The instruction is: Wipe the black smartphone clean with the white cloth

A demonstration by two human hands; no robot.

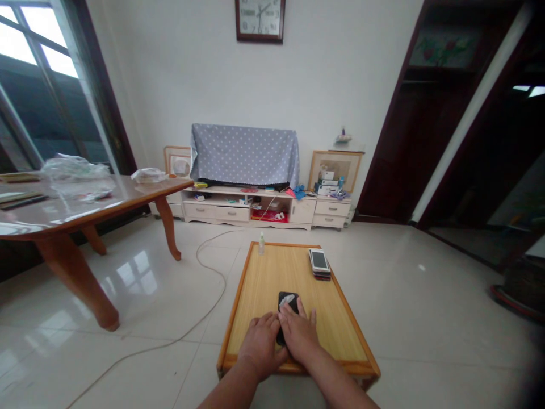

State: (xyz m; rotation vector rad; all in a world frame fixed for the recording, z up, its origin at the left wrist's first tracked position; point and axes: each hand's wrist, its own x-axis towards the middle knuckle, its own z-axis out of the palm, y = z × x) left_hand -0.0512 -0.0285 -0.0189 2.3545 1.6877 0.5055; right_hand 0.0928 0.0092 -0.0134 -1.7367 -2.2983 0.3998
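A black smartphone lies flat near the front of the low wooden table. My left hand is at its left edge, fingers curled and thumb at the near end, steadying it. A crumpled white tissue rests on the phone's dark screen. Over it my right hand presses down, the tissue under its fingertips and a couple of fingers lifted apart. At the table's far left corner stands a small clear spray bottle with a pale green top. A stack of several phones, a white one uppermost, sits at the right edge.
A larger table with plastic bags stands on the left. A cable runs across the tiled floor. Against the far wall is a white TV cabinet, with a polka-dot cloth draped above it. Dark doors are on the right.
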